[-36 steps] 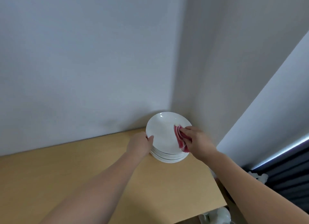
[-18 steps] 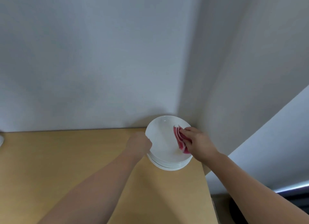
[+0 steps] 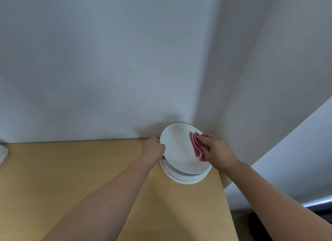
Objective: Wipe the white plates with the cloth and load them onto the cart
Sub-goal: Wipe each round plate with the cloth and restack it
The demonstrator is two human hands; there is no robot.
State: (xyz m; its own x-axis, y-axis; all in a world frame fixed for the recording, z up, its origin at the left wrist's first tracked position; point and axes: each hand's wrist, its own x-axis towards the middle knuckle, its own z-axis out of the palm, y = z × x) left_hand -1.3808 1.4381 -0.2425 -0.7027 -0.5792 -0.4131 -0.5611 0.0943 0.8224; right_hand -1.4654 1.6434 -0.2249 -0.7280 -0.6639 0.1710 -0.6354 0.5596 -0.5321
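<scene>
While the left hand [image 3: 154, 148] curls round the left rim of the plate [image 3: 179, 151], the right hand [image 3: 215, 151] holds a folded pink cloth [image 3: 196, 147] bunched under its fingers against the plate's right side. The plate sits atop the stack [image 3: 185, 178] in the table's [image 3: 89, 178] far right corner, close to both walls. It is tilted: a gap shows on its left and near sides, and it seems to rest on the stack toward the right. Its hollow face turns up and toward the person. Being round, it has no long axis of its own.

I judge slipping the main risk. One hand grips only the rim, so a hard wipe could lever the plate loose and drop it onto the stack, chipping either. Sideways pressure could also nudge the stack toward the table's right edge, which lies just beside it. Another white dish [image 3: 2, 154] peeks in at the far left edge.
</scene>
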